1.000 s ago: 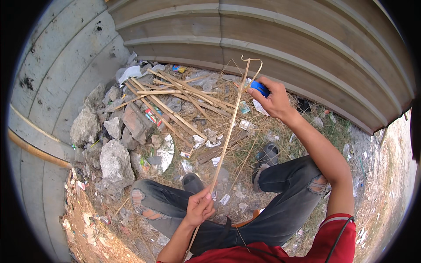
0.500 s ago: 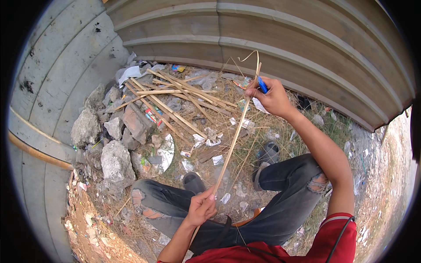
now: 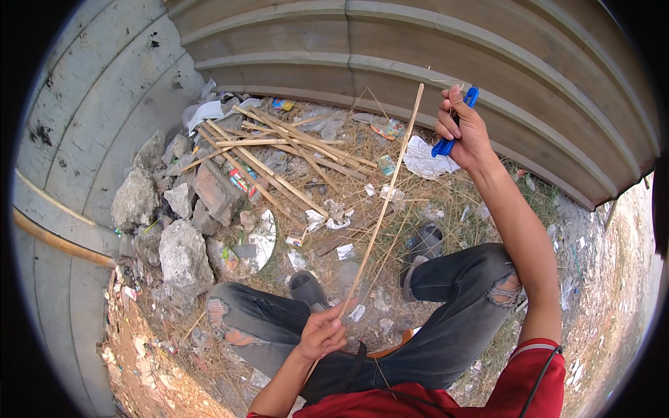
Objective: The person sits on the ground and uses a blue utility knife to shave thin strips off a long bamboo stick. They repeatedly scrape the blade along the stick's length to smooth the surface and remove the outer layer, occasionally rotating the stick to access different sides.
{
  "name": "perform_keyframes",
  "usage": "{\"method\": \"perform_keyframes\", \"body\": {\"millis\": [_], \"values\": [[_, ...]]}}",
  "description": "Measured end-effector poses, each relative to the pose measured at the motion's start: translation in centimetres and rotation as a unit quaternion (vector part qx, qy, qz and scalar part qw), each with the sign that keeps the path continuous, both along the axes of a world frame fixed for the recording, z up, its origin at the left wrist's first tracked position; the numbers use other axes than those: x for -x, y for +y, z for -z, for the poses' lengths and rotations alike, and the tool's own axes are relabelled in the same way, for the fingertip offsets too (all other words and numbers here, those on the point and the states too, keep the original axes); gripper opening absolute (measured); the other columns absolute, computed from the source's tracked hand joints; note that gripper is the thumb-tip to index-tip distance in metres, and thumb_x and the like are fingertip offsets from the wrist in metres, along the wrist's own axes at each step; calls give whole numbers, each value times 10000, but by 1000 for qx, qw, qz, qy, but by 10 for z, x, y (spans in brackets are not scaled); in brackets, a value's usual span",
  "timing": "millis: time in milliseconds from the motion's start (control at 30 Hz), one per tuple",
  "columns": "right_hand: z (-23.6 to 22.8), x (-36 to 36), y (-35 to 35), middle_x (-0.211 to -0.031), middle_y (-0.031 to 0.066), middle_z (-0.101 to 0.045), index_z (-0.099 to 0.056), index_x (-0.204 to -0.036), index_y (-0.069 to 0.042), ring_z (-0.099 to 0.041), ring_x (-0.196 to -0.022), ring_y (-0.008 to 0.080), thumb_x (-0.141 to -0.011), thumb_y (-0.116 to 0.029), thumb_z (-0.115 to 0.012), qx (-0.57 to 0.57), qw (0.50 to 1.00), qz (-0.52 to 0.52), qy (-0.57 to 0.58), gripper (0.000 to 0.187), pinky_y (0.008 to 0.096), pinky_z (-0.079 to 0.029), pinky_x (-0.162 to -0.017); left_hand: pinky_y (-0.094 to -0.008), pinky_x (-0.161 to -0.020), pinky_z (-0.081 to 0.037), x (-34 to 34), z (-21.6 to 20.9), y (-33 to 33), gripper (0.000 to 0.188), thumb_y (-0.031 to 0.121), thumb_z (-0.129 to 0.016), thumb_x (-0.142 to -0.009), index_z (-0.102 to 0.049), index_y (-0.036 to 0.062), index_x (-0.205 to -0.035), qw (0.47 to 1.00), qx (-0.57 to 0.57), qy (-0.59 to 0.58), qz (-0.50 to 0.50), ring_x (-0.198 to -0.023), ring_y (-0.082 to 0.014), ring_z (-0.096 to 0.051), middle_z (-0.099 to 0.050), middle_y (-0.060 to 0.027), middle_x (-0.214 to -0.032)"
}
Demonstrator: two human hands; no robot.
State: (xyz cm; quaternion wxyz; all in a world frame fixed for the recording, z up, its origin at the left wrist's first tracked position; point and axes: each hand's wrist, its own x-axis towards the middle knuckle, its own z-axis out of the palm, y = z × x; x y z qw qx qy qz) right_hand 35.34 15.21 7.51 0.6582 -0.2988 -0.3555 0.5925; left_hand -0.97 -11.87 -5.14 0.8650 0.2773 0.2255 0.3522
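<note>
A long, thin bamboo strip [image 3: 382,209] slants up and away from my lap. My left hand [image 3: 323,334] is closed around its lower part, and its upper end stands free in front of the metal sheet. To the right of that end, my right hand [image 3: 461,129] is raised with its fingers wrapped round a blue utility knife [image 3: 471,97]. The blade cannot be made out. A thin pale shaving [image 3: 446,81] curls near my right fingertips, apart from the strip's tip.
Split bamboo pieces [image 3: 279,146] lie piled on littered dry grass ahead. Broken stones [image 3: 185,254] are heaped at left, beside a grey wall [image 3: 104,125]. A brown corrugated metal sheet [image 3: 293,52] bounds the far side. My slippers [image 3: 425,242] rest on the ground.
My right hand with the knife has moved off the strip, up and to the right, and turned. The long curl at the strip's tip is gone from it. My left hand has barely moved.
</note>
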Motion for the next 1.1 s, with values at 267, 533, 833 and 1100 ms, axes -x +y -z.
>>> {"method": "perform_keyframes", "body": {"millis": [267, 533, 833, 1100], "values": [[3, 15, -28, -759, 74, -701, -717, -1095, 19, -627, -694, 124, -906, -408, -785, 9, 797, -35, -603, 472, 322, -507, -697, -214, -415, -263, -5, -4, 10, 503, 193, -406, -1104, -338, 11, -1568, 998, -6, -23, -57, -409, -42, -238, -286, 50, -546], [-1, 88, -56, -754, 47, -743, -687, -1020, -9, -631, -665, 47, -928, -310, -782, -39, 882, -163, -440, 329, 227, -434, -614, -219, -374, -265, -31, -13, 35, 498, 214, -374, -1114, -336, -17, -1554, 993, -68, 21, -94, -358, -59, -244, -321, 39, -515], [3, 90, -53, -800, 67, -739, -698, -946, -19, -673, -760, 101, -962, -315, -713, 3, 890, -162, -427, 297, 281, -487, -685, -201, -463, -345, -34, -17, 39, 476, 211, -435, -1095, -435, -34, -1503, 955, -184, 196, -127, -450, -50, -407, -518, -15, -606], [12, 81, -48, -754, 7, -702, -725, -949, -38, -415, -521, 27, -999, -328, -679, -22, 890, -162, -425, 298, 241, -321, -479, -185, -495, -387, -43, -25, 38, 444, 164, -543, -1057, -514, -33, -1454, 922, -190, 284, -183, -531, -31, -472, -595, -16, -720]]}}
